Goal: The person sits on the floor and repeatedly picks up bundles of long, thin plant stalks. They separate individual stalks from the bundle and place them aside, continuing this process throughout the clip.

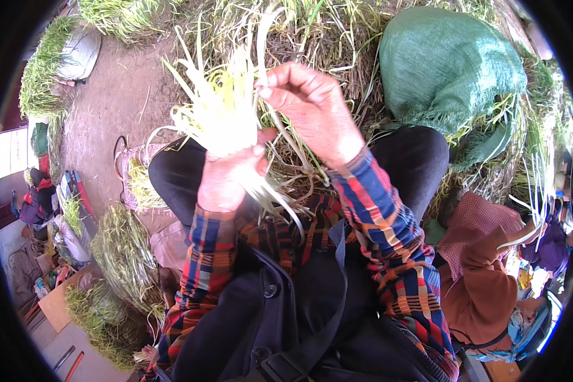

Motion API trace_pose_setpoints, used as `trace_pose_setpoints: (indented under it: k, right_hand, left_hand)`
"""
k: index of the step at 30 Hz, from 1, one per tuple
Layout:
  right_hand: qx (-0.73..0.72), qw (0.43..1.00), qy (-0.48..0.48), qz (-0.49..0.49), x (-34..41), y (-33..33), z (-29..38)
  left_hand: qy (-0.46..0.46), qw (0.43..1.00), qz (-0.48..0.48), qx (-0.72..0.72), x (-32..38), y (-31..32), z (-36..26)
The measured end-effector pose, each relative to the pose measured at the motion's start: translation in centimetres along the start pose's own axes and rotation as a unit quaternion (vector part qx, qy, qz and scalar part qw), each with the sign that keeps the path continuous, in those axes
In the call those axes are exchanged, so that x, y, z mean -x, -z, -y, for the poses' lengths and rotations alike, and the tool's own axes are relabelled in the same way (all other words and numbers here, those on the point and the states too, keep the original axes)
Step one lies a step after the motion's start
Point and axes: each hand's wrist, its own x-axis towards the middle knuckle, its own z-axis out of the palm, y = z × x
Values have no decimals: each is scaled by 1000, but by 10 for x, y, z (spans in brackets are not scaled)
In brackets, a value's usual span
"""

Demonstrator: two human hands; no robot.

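Observation:
A bundle of pale yellow-green leafy stalks (224, 110) is gripped around its lower part by my left hand (229, 176), with white stem ends hanging below the palm. Glare washes out much of the bundle. Just right of it, my right hand (313, 107) pinches a single long stalk (286, 131) between thumb and fingers. That stalk's pale leaf rises above the fingertips, and its stem runs down toward my lap. Another thin green stalk lies below my right wrist. Both hands are above my crossed legs.
A large green woven sack (444, 67) rests at upper right against heaped stalks (348, 52). More stalk piles (124, 253) lie at left beside a pink cloth (169, 243). A co-worker in a brown garment (489, 286) sits at right, holding pale stalks.

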Motion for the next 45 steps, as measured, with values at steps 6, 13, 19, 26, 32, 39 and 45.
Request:
trace_pose_setpoints:
  k: [6, 13, 19, 26, 32, 39, 45]
  right_hand:
    - [235, 939, 182, -176, -11, 80, 95]
    - [295, 953, 65, -9, -2, 16, 40]
    - [122, 990, -22, 72, 4, -31, -7]
    - [31, 988, -64, 134, 2, -30, -18]
    - [184, 972, 30, 144, 20, -14, -56]
    - [154, 972, -81, 158, 62, 20, -96]
    - [341, 912, -172, 151, 70, 55, -127]
  left_hand:
    - [-63, 989, -133, 7, 11, 60, -36]
    - [-57, 996, -52, 48, 1, 36, -18]
    - [-60, 998, -1, 35, 6, 11, -16]
    - [-61, 998, -30, 1, 5, 12, -9]
    - [-39, 997, -32, 54, 9, 27, -21]
    - [-67, 992, -71, 83, 14, 53, -30]
    - [-101, 983, -122, 93, 25, 77, -47]
